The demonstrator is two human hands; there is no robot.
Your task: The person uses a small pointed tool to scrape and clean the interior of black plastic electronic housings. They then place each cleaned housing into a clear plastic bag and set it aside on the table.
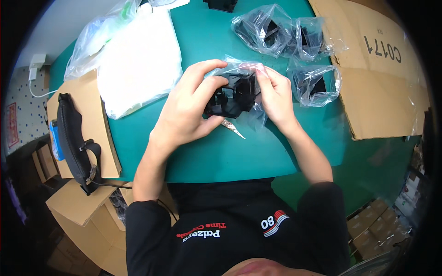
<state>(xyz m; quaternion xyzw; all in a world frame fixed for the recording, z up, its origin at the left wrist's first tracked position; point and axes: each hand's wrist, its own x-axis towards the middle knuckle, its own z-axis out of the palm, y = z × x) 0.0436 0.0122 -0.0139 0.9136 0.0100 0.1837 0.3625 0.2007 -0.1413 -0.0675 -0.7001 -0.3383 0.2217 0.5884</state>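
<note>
My left hand (182,103) is closed around the left side of a black plastic part (237,94) with an open, frame-like shape, held above the green table. A thin clear plastic bag (239,62) lies behind and beside the part. Its upper right edge is pinched between the thumb and fingers of my right hand (277,94). How much of the part sits inside the bag, I cannot tell. Just below the part a silvery pointed tool (235,129) rests on the table (221,158), its other end hidden by my left hand and the part.
Several black parts in clear bags (317,85) lie at the right and far right. Another black part (221,4) is at the far edge. Cardboard (377,78) covers the right side. A white plastic-wrapped bundle (140,60) and a black waist pouch (71,133) are at left; an open carton (87,225) stands below.
</note>
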